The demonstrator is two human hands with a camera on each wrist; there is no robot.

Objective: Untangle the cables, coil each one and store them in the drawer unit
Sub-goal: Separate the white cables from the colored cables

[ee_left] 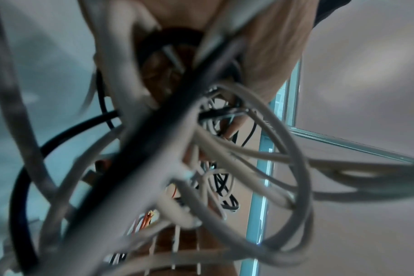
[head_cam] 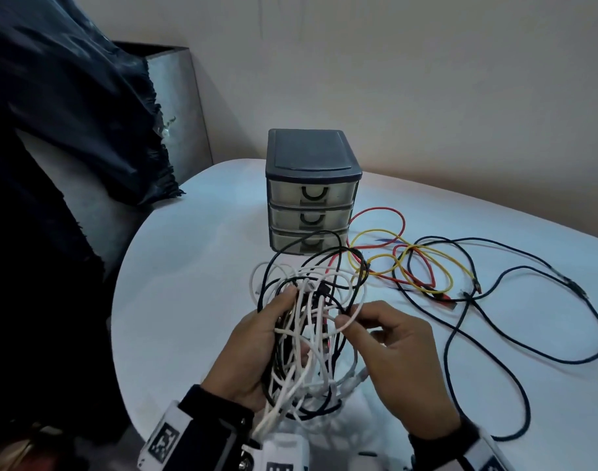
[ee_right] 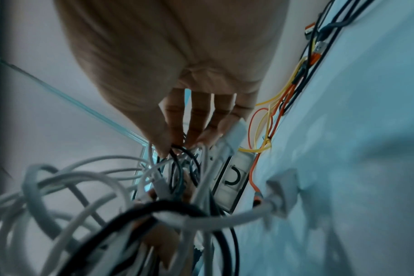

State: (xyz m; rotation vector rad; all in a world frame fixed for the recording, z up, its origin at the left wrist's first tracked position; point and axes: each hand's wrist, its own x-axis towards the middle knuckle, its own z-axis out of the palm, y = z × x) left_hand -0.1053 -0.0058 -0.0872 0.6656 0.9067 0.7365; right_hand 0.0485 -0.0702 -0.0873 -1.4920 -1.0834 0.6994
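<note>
A tangle of white and black cables [head_cam: 311, 338] hangs above the near part of the white table [head_cam: 195, 273]. My left hand [head_cam: 257, 348] grips the bundle from the left, fingers curled round it. My right hand [head_cam: 389, 348] pinches a white strand of the tangle between thumb and fingertips [ee_right: 175, 143]. The same knot of white and black cables [ee_left: 201, 168] fills the left wrist view. Behind stands the grey drawer unit [head_cam: 312, 192], its three translucent drawers closed. A black cable from the tangle loops in front of its bottom drawer.
Red and yellow cables [head_cam: 392, 253] lie looped right of the drawer unit, crossed by a long black cable [head_cam: 494, 300] trailing toward the table's right side. Dark fabric [head_cam: 53, 130] and a metal box [head_cam: 178, 103] stand at the left, beyond the table's curved edge.
</note>
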